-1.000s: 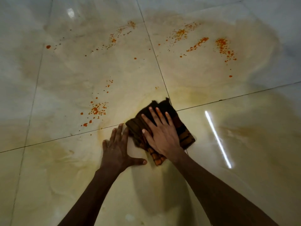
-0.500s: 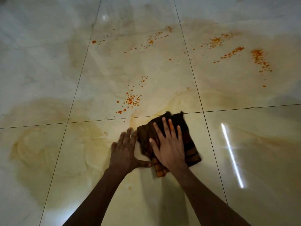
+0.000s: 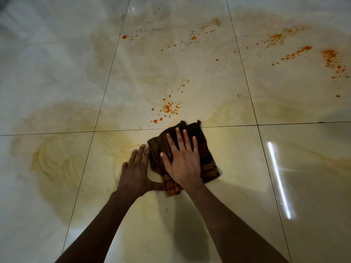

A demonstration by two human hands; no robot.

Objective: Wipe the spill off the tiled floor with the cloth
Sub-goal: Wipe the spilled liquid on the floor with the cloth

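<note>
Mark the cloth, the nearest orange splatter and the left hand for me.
cloth point(image 3: 206, 160): head view, bare fabric right of the fingers.
orange splatter point(image 3: 168, 108): head view, densest cluster.
left hand point(image 3: 133, 172): head view, back of hand.

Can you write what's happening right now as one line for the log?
step: wiping | right hand flat on cloth | left hand flat on tiled floor beside it | orange splatter ahead, not yet wiped

An indoor room, likely a home: glossy marble-look floor tiles throughout.

cloth: dark brown, folded, flat | spill: orange droplets beyond | tiled floor: glossy
</note>
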